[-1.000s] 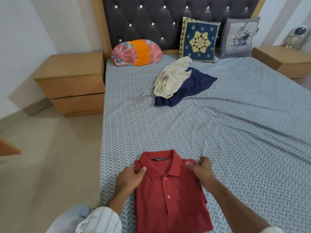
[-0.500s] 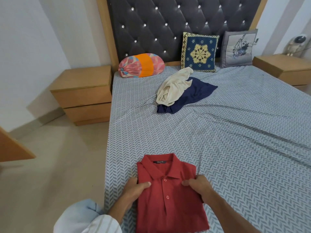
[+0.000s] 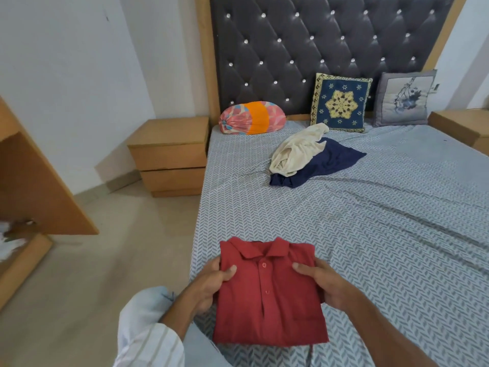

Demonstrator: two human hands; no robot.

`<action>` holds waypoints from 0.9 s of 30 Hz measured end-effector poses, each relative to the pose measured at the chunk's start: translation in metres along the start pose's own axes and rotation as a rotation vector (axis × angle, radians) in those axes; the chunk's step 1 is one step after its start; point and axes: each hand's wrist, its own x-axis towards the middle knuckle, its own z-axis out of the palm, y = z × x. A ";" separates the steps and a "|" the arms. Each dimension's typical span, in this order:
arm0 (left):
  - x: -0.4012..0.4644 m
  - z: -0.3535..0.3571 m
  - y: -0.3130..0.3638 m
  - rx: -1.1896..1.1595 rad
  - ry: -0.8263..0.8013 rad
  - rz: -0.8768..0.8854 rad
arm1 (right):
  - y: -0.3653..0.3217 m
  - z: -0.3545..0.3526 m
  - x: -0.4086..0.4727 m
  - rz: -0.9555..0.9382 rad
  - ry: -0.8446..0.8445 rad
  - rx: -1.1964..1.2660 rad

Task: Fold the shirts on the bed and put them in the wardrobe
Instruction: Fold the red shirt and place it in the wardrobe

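Both hands have slid down the folded red shirt (image 3: 267, 295); left hand (image 3: 209, 284) and right hand (image 3: 325, 284) pinch its sides; lift level toward the wardrobe (image 3: 39, 186) so folds hold.

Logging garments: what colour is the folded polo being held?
Red polo, clearest in the head view.

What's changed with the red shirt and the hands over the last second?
Both hands slid from the collar down to the sides of the folded red polo shirt; the left hand and right hand now grip it and seem to lift it. The cream shirt and navy shirt stayed put.
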 end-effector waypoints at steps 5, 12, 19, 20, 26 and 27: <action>-0.033 -0.037 0.027 -0.072 0.085 0.133 | -0.038 0.049 -0.008 -0.091 -0.191 -0.048; -0.106 -0.097 0.072 -0.122 0.178 0.273 | -0.079 0.135 -0.007 -0.226 -0.375 -0.102; -0.148 -0.142 0.084 -0.245 0.349 0.305 | -0.092 0.213 0.001 -0.215 -0.517 -0.095; -0.149 -0.151 0.082 -0.273 0.373 0.290 | -0.090 0.226 0.005 -0.205 -0.531 -0.099; -0.140 -0.202 0.069 -0.288 0.410 0.222 | -0.076 0.267 0.036 -0.136 -0.604 -0.299; -0.132 -0.215 0.064 -0.297 0.408 0.207 | -0.071 0.276 0.048 -0.110 -0.607 -0.313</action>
